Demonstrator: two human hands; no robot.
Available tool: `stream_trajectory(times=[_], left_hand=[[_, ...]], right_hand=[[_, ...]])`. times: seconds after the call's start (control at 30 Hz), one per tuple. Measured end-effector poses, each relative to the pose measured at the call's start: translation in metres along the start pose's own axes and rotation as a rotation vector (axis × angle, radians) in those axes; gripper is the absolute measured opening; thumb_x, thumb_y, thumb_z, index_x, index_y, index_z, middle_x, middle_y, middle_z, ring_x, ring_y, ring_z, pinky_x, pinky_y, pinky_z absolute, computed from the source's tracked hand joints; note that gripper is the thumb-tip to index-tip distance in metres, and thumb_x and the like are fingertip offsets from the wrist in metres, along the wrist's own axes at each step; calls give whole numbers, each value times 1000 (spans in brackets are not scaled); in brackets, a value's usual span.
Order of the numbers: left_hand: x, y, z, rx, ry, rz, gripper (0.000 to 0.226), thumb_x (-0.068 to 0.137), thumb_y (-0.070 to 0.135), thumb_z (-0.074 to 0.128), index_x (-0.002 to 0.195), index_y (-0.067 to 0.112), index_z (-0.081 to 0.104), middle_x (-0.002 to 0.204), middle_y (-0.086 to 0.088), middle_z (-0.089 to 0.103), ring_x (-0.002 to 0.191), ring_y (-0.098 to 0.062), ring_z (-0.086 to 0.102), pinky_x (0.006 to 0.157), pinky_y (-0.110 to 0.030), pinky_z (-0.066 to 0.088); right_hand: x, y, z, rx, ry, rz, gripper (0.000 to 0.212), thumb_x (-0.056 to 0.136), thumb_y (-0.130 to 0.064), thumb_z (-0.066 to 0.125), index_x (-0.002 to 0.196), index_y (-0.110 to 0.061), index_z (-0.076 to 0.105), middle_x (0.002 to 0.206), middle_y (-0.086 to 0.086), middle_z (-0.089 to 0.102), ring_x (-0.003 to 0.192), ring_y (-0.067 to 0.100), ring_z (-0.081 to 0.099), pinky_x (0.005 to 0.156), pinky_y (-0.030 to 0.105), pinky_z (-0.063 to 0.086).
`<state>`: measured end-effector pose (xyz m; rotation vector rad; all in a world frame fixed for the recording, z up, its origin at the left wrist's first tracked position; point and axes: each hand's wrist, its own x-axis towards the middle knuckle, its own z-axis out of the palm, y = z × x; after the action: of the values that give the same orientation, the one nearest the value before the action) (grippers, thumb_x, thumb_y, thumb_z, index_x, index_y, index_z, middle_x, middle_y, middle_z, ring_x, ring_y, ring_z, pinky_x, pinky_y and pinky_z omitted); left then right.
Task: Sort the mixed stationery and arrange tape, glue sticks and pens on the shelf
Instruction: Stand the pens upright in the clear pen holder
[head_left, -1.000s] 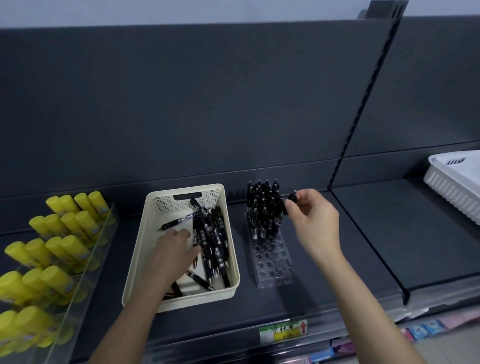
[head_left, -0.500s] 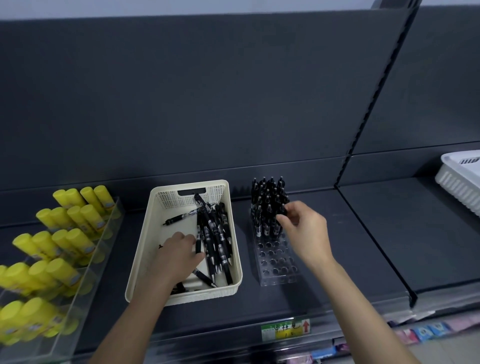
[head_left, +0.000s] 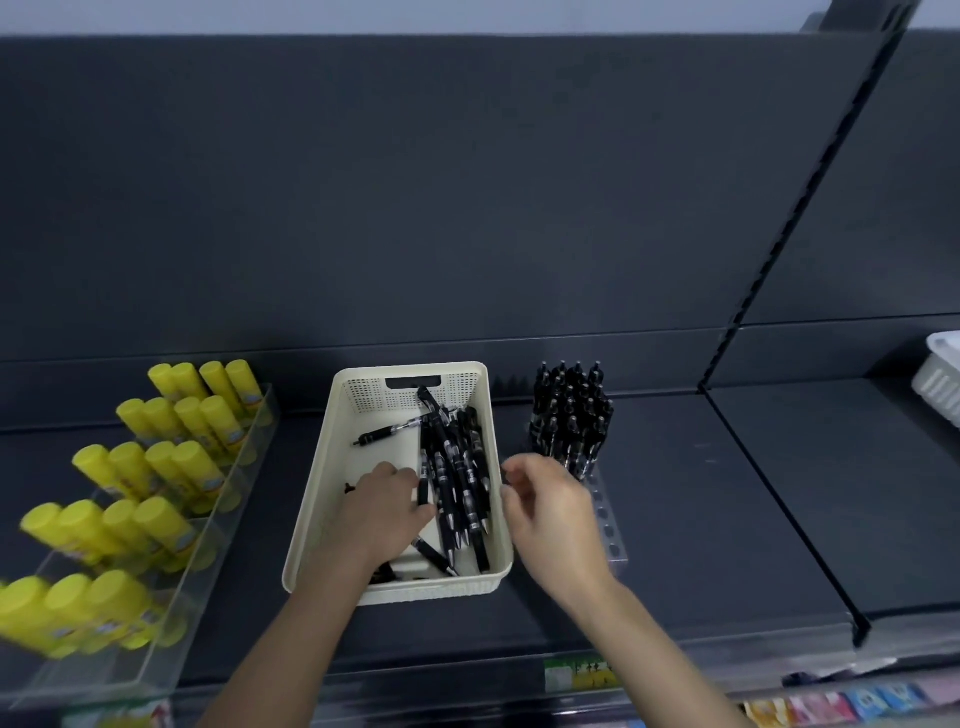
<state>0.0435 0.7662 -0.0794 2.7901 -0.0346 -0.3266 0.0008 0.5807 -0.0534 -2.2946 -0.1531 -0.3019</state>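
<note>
So, left hand (head_left: 384, 512): we have it down in the basket (head_left: 363, 392), fingers curled against the loose pens (head_left: 457, 478); we cannot tell whether it grips one.
Right hand (head_left: 553, 519): blurred, relaxed and loosely curled, holding nothing, just beside the basket's right rim.
Loose pens: heaped between our two hands, touching the left thumb; one lies apart, beyond the left fingers.
Standing pens (head_left: 571, 415): upright at the far end of the clear holder (head_left: 608, 530), just beyond our right hand.
Glue sticks (head_left: 156, 467): yellow, in rows in a clear tray (head_left: 260, 410), well left of our left hand.
Shelf (head_left: 701, 493): dark, under basket, holder and tray.
</note>
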Motion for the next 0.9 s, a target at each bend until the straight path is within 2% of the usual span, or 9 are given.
stream_trajectory(times=[0.1,0.2,0.33,0.37,0.5,0.6,0.7,0.9], left_hand=[[-1,0,1,24,6,12,44,94,40,51,129,13,51,126,-5,47,113,-21,51,92,-36,46],[1,3,-1,-62,12,9,45,94,38,53,128,9,49,125,-7,50,111,-22,52,89,-33,45],[15,15,-5,-297,2,-32,44,91,35,59,122,6,47,99,-4,57,81,-14,55,62,-23,40],[19,18,-6,-325,13,-55,41,90,36,61,117,8,49,96,-2,57,78,-13,54,60,-23,40],[31,30,-5,-443,40,-187,29,84,31,63,102,11,52,91,-1,60,83,-18,57,66,-26,41],[34,34,-4,-679,27,-266,27,78,31,64,94,12,55,88,-3,65,82,-18,63,74,-31,53],[35,35,-3,-841,-13,-262,20,69,27,66,85,15,63,88,-8,71,84,-22,68,82,-41,56],[36,33,-2,-858,-57,-256,18,73,16,70,87,5,68,88,-14,73,83,-25,70,73,-34,55]], right_hand=[[12,-7,17,-22,-46,70,35,93,-5,46,127,-10,54,118,7,58,100,17,59,82,16,44],[17,-12,29,-58,-51,118,47,93,2,39,138,-9,42,122,12,55,104,22,58,83,20,42],[15,-10,38,-111,-51,124,62,88,9,40,146,-5,24,110,13,58,93,22,59,75,22,45],[15,-9,39,-136,-56,124,61,88,9,41,146,-3,24,109,14,58,92,22,59,72,20,44],[18,-9,40,-204,-58,113,44,88,11,38,129,1,46,100,15,59,83,24,59,59,16,33],[17,-9,40,-201,-53,97,41,86,12,36,123,1,49,94,13,58,71,19,49,50,13,28],[18,-8,41,-198,-39,87,38,87,11,37,121,-1,50,91,11,58,70,16,47,55,15,29],[18,-4,44,-184,-28,97,41,88,10,39,125,-2,49,94,11,58,77,20,56,61,18,34]])
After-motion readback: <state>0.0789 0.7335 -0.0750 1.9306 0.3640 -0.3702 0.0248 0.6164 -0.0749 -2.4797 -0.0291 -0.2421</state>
